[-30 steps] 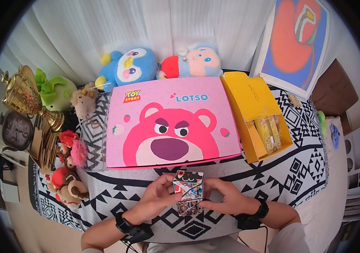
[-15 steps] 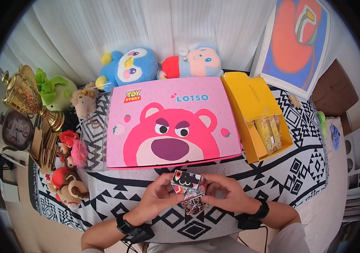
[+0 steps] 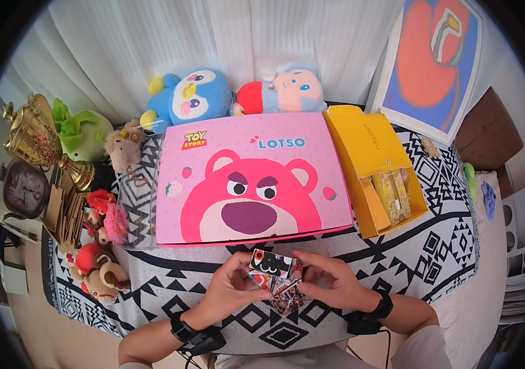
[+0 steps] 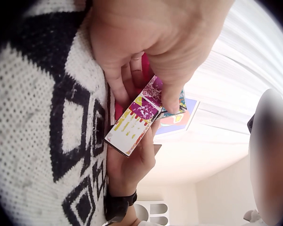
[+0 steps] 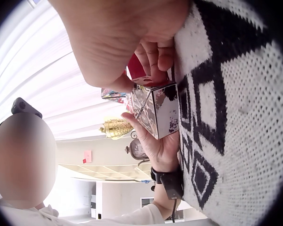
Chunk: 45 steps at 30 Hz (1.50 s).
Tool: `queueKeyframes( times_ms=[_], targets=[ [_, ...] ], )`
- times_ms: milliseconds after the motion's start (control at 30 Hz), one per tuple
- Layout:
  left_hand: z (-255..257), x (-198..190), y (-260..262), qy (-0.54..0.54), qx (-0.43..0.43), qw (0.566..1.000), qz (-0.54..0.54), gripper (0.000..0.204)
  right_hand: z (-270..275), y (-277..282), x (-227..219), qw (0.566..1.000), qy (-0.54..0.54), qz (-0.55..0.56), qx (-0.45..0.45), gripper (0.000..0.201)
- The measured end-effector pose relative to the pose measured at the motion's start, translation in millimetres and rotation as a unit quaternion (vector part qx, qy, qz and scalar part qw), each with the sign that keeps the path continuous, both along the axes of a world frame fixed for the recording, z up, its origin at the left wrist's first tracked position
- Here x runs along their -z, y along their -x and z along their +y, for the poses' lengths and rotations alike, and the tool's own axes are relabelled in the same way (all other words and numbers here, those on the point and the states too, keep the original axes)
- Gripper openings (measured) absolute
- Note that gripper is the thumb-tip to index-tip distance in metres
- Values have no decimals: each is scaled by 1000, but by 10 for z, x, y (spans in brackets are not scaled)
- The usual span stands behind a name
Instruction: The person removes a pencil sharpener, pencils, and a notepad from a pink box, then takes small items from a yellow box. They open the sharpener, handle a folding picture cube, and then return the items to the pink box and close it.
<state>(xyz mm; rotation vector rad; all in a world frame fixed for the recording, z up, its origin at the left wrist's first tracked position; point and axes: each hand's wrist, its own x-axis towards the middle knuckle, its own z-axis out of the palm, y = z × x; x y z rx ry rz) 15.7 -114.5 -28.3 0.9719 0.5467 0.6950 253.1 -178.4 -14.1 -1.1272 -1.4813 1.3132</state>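
Note:
A small folding block [image 3: 275, 264] with printed faces is held between both hands above the patterned cloth, its upper part turned at an angle to the lower part. The left hand [image 3: 233, 288] grips it from the left, thumb on the near side. From the right, the right hand [image 3: 334, 284] pinches it between thumb and fingers. In the left wrist view the block [image 4: 134, 117] shows a long white and purple face below the left thumb. The right wrist view shows the block [image 5: 155, 106] with its sections apart at an angle, fingers behind it.
Behind the hands lies a large pink box [image 3: 250, 178], with an open yellow box [image 3: 367, 141] on its right. Plush toys [image 3: 195, 95] stand at the back. On the left are a gold trophy [image 3: 32, 132], a clock [image 3: 24, 189] and more plush toys.
The block's upper part has turned from roughly in line with the lower part to a slant. Both hands have shifted their fingers slightly around it, and the boxes have stayed in place.

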Motion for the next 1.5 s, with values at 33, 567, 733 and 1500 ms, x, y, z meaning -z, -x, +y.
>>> queueKeyframes(
  times_ms=[33, 567, 733, 1500],
  targets=[
    [1, -1, 0, -2, -1, 1000, 1, 51, 0, -9, -6, 1000, -4, -8, -8, 54],
    [-11, -60, 57, 3, -7, 999, 50, 33, 32, 1, 20, 997, -49, -22, -48, 62],
    [-21, -5, 46, 64, -39, 997, -13, 36, 15, 9, -72, 987, 11, -120, -102, 106],
    [-6, 24, 41, 61, -26, 998, -13, 35, 47, -24, -1, 995, -71, 10, -63, 96]
  ],
)
